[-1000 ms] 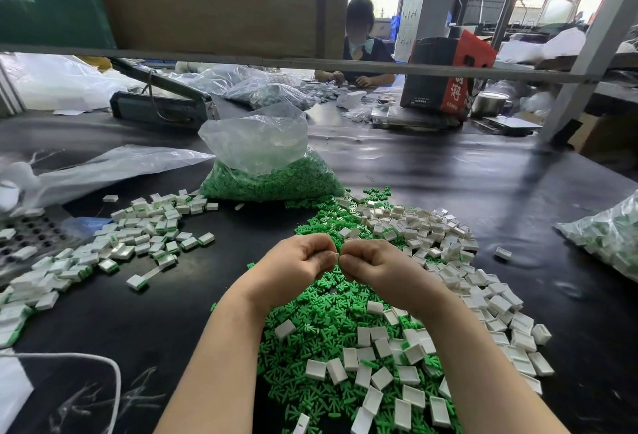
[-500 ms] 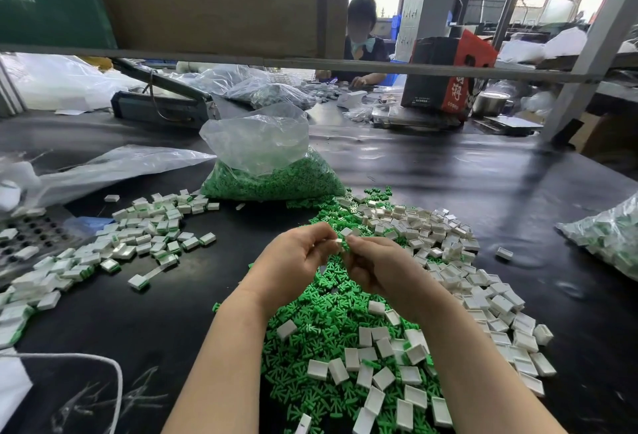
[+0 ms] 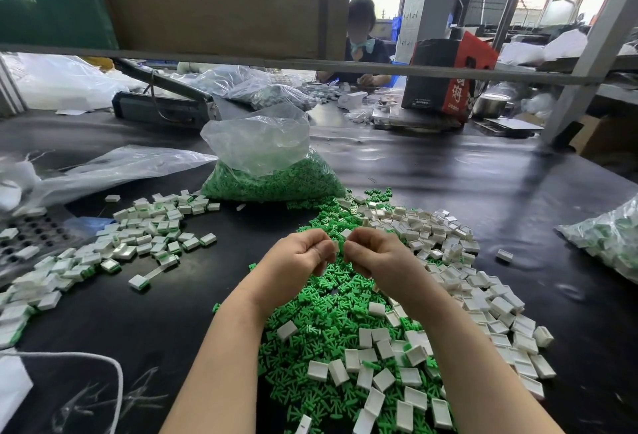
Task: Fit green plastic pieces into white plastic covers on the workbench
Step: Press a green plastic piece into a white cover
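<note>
At nine o'clock, finished white-and-green rectangular plastic covers (image 3: 103, 254) are lying on the black surface (image 3: 155, 323); centre, left hand (image 3: 297, 257) and right hand (image 3: 376, 254) are pinching one small piece together; unfitted green plastic pieces (image 3: 310, 330) and white covers (image 3: 483, 295) are piling toward three

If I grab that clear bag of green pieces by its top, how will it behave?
The bag looks thin and crinkled, so it would probably be floppy and sag. Its bottom bulges with green pieces, so it is likely bottom-heavy. The top looks open and loose pieces lie beside it, so tipping it might spill more.
</note>
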Motion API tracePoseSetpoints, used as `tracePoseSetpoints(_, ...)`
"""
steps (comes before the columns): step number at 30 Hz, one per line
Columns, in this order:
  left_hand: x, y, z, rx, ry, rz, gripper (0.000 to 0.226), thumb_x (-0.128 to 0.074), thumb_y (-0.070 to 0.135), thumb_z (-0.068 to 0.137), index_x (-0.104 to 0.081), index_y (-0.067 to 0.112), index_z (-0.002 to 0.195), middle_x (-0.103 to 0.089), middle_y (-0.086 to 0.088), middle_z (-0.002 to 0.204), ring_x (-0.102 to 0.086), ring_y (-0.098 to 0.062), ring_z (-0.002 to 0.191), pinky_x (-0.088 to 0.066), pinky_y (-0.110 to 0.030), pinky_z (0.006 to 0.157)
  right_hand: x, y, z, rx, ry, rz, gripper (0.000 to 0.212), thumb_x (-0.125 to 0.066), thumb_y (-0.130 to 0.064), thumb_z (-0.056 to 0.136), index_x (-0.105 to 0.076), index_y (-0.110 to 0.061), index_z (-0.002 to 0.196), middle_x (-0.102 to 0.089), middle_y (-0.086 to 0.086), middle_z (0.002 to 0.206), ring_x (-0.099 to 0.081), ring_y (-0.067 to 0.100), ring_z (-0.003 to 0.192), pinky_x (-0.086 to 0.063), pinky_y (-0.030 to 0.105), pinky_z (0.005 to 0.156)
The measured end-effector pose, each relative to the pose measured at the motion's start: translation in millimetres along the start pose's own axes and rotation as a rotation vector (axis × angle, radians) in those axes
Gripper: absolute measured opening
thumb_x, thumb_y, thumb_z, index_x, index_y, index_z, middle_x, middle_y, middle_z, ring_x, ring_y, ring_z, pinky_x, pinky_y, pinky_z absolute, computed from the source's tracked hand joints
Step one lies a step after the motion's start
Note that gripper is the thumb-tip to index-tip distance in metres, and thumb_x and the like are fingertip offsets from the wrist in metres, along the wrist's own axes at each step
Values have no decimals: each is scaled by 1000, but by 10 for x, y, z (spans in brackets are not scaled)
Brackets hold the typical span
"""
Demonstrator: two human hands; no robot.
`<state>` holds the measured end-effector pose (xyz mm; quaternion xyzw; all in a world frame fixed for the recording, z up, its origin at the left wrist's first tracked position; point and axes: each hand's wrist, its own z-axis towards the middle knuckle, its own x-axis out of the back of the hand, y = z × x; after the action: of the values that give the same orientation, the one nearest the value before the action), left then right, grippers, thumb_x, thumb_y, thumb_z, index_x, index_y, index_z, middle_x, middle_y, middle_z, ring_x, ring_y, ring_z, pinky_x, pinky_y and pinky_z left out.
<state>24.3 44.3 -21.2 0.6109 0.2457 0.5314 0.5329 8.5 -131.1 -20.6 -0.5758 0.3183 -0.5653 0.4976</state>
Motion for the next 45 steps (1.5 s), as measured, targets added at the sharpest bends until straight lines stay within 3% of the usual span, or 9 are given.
tracePoseSetpoints(8,19,-33,-5,15,-18,30,22,-53,19,99,-60,7,83,-57,-7,72,-44,-20,68,-36,-37,67,19,-11,-14,61,-57,-181,19,-60,-19,95,-60,-10,78,-47,1,65,-39,13,58,-33,31,57)
tracePoseSetpoints(14,30,-34,-6,10,-27,58,20,-53,18,99,-61,10,83,-54,-1,68,-44,-19,67,-37,-36,66,-8,-5,-10,10,-128,-64,26,-48,-14,101,-59,-16,78,-51,10,74,-40,21,69,-32,37,64)
tracePoseSetpoints(24,18,4,-13,43,-76,56,21,-52,17,100,-59,10,81,-53,-10,74,-43,-20,70,-37,-36,70,14,13,-24,3,-155,-165,31,-50,-20,101,-53,-17,70,-45,2,65,-38,13,61,-32,33,61)
tracePoseSetpoints(34,-4,46,-24,32,-81,168,21,-56,16,97,-59,18,76,-46,1,66,-38,-12,62,-33,-29,60,66,10,-29,76,-164,-356,35,-53,-20,98,-50,-27,64,-46,-9,64,-40,10,62,-34,32,62)
tracePoseSetpoints(45,9,33,-6,31,-94,252,24,-58,18,95,-60,30,74,-45,7,62,-39,-12,61,-34,-30,60,65,1,-58,66,-218,-417,22,-51,-18,99,-57,-14,78,-54,4,72,-45,14,67,-37,34,63)
